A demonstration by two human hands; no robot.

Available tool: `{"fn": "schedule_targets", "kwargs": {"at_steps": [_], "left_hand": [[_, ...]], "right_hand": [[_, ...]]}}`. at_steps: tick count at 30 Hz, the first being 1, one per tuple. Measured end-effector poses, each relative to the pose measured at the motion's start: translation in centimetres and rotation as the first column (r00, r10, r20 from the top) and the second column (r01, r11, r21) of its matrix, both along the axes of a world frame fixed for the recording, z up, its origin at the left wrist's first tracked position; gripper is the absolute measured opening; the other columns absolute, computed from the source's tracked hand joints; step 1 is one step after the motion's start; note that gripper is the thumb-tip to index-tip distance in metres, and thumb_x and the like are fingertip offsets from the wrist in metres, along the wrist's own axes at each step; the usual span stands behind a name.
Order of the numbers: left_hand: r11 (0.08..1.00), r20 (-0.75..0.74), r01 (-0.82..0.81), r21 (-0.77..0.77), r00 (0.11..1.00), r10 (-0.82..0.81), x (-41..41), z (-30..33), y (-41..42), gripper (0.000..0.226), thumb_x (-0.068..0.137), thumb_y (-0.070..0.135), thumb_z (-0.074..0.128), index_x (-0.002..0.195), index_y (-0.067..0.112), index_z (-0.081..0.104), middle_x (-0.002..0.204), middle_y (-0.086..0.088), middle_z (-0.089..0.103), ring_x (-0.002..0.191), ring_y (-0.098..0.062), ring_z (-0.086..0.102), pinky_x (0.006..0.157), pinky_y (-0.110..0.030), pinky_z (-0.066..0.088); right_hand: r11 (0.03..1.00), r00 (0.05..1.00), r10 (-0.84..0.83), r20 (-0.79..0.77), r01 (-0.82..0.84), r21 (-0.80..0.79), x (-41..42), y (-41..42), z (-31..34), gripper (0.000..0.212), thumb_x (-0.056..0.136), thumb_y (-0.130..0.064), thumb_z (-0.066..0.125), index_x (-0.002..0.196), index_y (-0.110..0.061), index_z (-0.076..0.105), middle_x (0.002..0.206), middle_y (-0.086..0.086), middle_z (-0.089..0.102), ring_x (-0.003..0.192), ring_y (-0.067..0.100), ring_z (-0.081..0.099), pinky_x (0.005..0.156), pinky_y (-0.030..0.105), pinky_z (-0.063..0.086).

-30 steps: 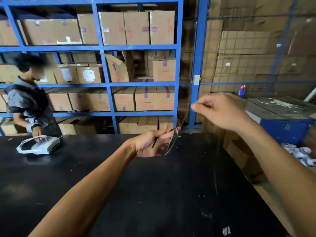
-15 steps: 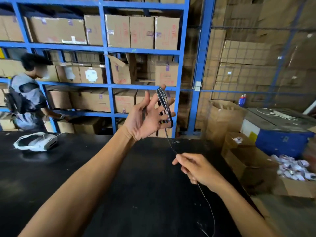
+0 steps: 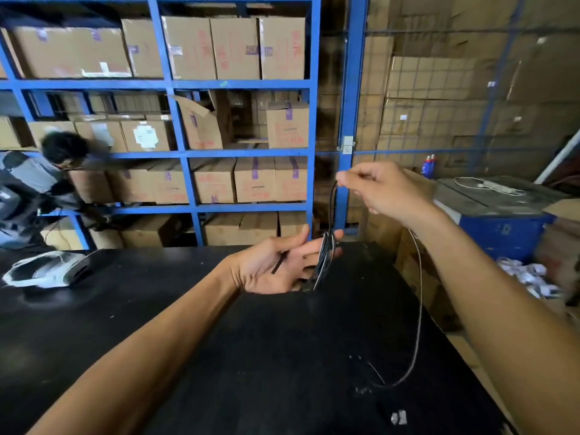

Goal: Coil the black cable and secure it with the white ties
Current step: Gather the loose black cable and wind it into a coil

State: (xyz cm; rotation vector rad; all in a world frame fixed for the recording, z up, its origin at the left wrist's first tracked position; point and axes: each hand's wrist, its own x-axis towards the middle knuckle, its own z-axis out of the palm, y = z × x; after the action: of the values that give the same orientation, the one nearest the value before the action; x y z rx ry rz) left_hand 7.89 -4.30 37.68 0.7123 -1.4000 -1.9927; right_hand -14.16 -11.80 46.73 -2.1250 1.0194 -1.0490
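Note:
My left hand [image 3: 276, 265] is held palm up over the black table [image 3: 219, 340], with several loops of the black cable [image 3: 324, 262] wound around its fingers. My right hand [image 3: 383, 189] is raised above and to the right, pinching the cable between thumb and fingers. From that pinch a strand drops straight down to the coil. The loose tail [image 3: 419, 309] hangs from my right hand, curves down and ends on the table near the right edge. No white tie is clearly visible; a small pale scrap [image 3: 399, 416] lies near the table's front.
A white headset-like device [image 3: 47, 270] lies at the table's far left, with a person [image 3: 34, 189] bending behind it. Blue shelving [image 3: 175, 86] full of cardboard boxes stands behind the table. To the right are open cartons [image 3: 414, 277] and a blue machine [image 3: 502, 227].
My right hand rose from low over the table to above the coil, carrying the cable up. My left hand dropped and turned palm up. The person at left bent down.

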Motion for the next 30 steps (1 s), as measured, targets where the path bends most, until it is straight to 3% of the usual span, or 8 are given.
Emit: {"fn": "schedule_targets", "kwargs": {"at_steps": [3,5,10,14,18,23,26,30], "left_hand": [[0.995,-0.149,0.043,-0.093,0.987,-0.057,-1.0,1.5,0.5,0.059,0.102,0.059,0.034,0.156,0.036,0.036,0.167,-0.006,0.027,0.153,-0.043,0.003,0.117,-0.053,0.017],[0.992,-0.27,-0.011,-0.126,0.962,-0.024,-0.9,2.7,0.5,0.059,0.103,0.058,0.029,0.157,0.036,0.032,0.169,-0.012,0.016,0.142,-0.04,0.003,0.105,-0.051,0.024],[0.955,-0.426,-0.285,-0.086,0.877,0.224,1.4,4.3,-0.3,0.052,0.102,0.055,0.031,0.149,0.039,0.046,0.161,-0.013,0.034,0.124,-0.036,0.033,0.105,-0.055,0.023],[0.868,-0.359,-0.497,-0.012,0.812,0.46,4.6,2.7,-1.3,0.052,0.104,0.056,0.027,0.138,0.035,0.061,0.129,-0.006,0.057,0.094,-0.019,0.062,0.092,-0.042,0.045],[0.815,-0.015,-0.579,-0.023,0.815,0.579,5.8,-0.1,-1.4,0.055,0.102,0.057,0.038,0.141,0.024,0.057,0.085,0.006,0.042,0.072,-0.014,0.037,0.073,-0.031,0.03],[0.899,0.137,-0.435,0.054,0.895,0.425,3.2,-1.9,-0.7,0.066,0.087,0.054,0.065,0.144,0.021,0.057,0.128,0.011,0.065,0.098,0.0,0.064,0.081,-0.012,0.051],[0.965,0.074,-0.21,0.158,0.977,0.2,0.9,-0.9,-0.3,0.059,0.098,0.047,0.059,0.15,0.021,0.05,0.148,0.009,0.046,0.118,0.004,0.044,0.094,-0.002,0.037],[0.996,-0.049,-0.074,-0.042,0.996,0.072,-0.5,1.0,0.7,0.058,0.105,0.053,0.036,0.156,0.025,0.04,0.165,-0.007,0.032,0.141,-0.029,0.028,0.114,-0.04,0.024]], "right_hand": [[0.996,0.999,0.035,0.0,-0.035,0.08,1.0,-1.6,-3.1,0.015,0.096,-0.045,0.067,0.087,-0.038,0.076,0.071,-0.016,0.074,0.046,-0.003,0.056,0.046,0.015,0.039],[0.969,0.991,0.119,0.063,-0.13,0.209,1.4,-1.7,-6.5,0.025,0.1,-0.032,0.062,0.084,-0.044,0.077,0.068,-0.005,0.067,0.043,0.006,0.046,0.041,0.024,0.035],[0.883,0.951,0.297,0.084,-0.307,0.354,2.4,2.1,-13.9,0.033,0.098,-0.054,0.054,0.098,-0.029,0.076,0.062,-0.008,0.055,0.046,0.007,0.044,0.044,0.026,0.041],[0.891,0.953,0.302,0.007,-0.285,0.354,0.9,3.8,-14.1,0.024,0.101,-0.047,0.058,0.093,-0.033,0.076,0.054,-0.01,0.054,0.044,0.006,0.044,0.043,0.023,0.04],[0.911,0.967,0.251,0.046,-0.252,0.325,-1.2,3.4,-8.8,0.022,0.098,-0.04,0.066,0.084,-0.027,0.078,0.049,-0.012,0.05,0.039,0.004,0.039,0.038,0.019,0.033],[0.965,0.984,0.156,0.085,-0.171,0.201,-1.4,1.5,-1.7,0.02,0.097,-0.036,0.067,0.084,-0.027,0.079,0.049,-0.01,0.053,0.037,0.003,0.04,0.036,0.016,0.034],[0.992,0.996,0.094,0.008,-0.094,0.079,0.0,0.0,-0.9,0.019,0.099,-0.04,0.063,0.091,-0.029,0.076,0.053,-0.011,0.057,0.041,0.004,0.044,0.042,0.02,0.038],[0.998,0.998,0.059,-0.008,-0.058,0.034,1.3,-1.5,-3.6,0.014,0.098,-0.032,0.067,0.087,-0.036,0.073,0.074,-0.022,0.073,0.045,-0.007,0.055,0.039,0.007,0.035]]}}
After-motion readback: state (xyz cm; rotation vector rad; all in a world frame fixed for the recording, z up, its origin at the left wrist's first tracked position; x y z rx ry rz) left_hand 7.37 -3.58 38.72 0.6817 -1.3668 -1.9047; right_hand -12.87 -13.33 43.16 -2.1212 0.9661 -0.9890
